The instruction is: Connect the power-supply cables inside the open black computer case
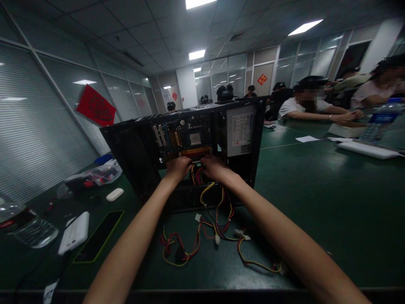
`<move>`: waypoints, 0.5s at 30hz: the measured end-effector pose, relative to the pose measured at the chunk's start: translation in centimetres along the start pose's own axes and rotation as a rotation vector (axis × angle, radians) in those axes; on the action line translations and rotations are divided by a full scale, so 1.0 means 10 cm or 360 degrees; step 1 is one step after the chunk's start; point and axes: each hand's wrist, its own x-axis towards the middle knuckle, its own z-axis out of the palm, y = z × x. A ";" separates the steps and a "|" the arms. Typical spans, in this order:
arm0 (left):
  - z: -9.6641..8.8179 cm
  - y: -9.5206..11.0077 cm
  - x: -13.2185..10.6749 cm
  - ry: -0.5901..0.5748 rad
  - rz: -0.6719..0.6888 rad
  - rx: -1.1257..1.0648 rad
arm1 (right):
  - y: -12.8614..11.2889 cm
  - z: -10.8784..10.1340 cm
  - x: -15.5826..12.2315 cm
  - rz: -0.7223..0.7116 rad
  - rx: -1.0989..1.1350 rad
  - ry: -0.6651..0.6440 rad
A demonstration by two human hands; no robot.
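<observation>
An uncovered black computer case (pixel 126 145) stands on the green table, its inside facing me. Inside it are the motherboard (pixel 171 135), a silver square block (pixel 195 138) on that board, and a labelled power supply (pixel 240 133) at upper right. My left hand (pixel 179 167) and my right hand (pixel 215 166) reach to the board's lower edge, beside the orange and red memory slots (pixel 196 152). The fingers of both are curled close together; what they grip is hidden. Below, red, yellow and black power cables (pixel 218 211) with white plugs hang out onto the table.
On the left lie a green-edged phone (pixel 99 236), a white power bank (pixel 74 232), a small white case (pixel 114 194), a water bottle (pixel 27 226) and a plastic bag (pixel 95 175). At right are a paper sheet (pixel 306 138), another bottle (pixel 381 122) and seated people.
</observation>
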 end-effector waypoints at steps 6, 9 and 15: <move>-0.02 0.03 0.00 -0.0010 -0.0014 0.0071 | 0.00 0.01 0.00 -0.0008 0.0002 -0.0005; -0.04 0.05 0.00 -0.0025 -0.0025 0.0097 | 0.01 0.02 0.01 -0.0017 -0.0016 -0.0006; -0.04 0.06 0.03 -0.0093 -0.0009 0.0128 | 0.00 0.03 0.01 -0.0034 -0.0030 -0.0034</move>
